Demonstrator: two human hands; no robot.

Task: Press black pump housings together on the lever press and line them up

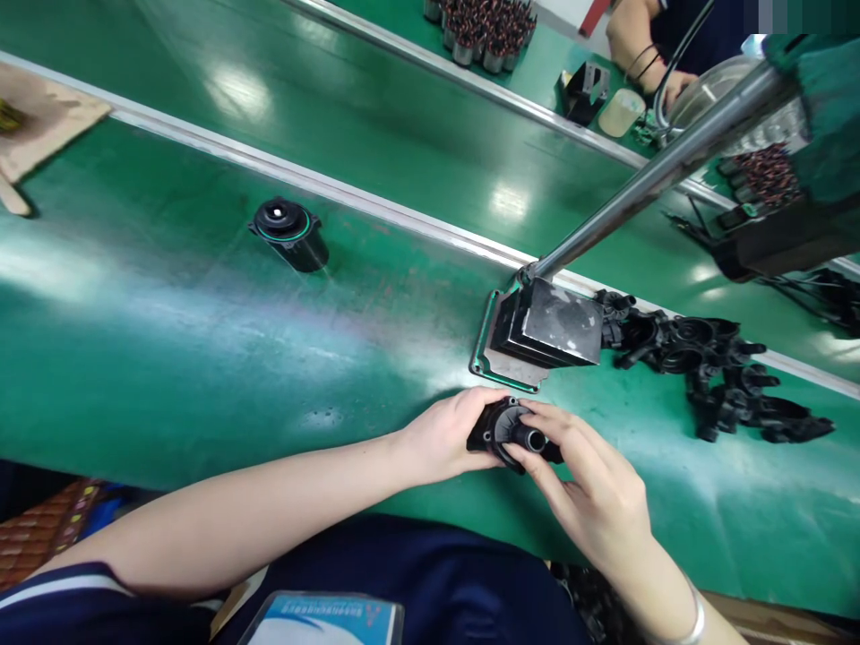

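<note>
Close to the table's front edge, my left hand (447,436) is wrapped around the side of a black cylindrical pump body. On its end sits a black plastic pump cover (509,425) with a short round pipe stub. The fingers and thumb of my right hand (591,475) pinch this cover on both sides of the stub. Whether the cover is fully seated cannot be made out. Farther left, a similar black cylinder (296,237) with a green sealing ring at its upper end stands by itself on the green table (255,376).
A metal press stand with a block (561,322) and slanted pole (645,193) rises just beyond my hands. Black pump covers (705,349) lie heaped to its right. A wooden board (54,116) is at far left. Across the bench, a co-worker's hand (675,90) is near copper-wound parts (487,31).
</note>
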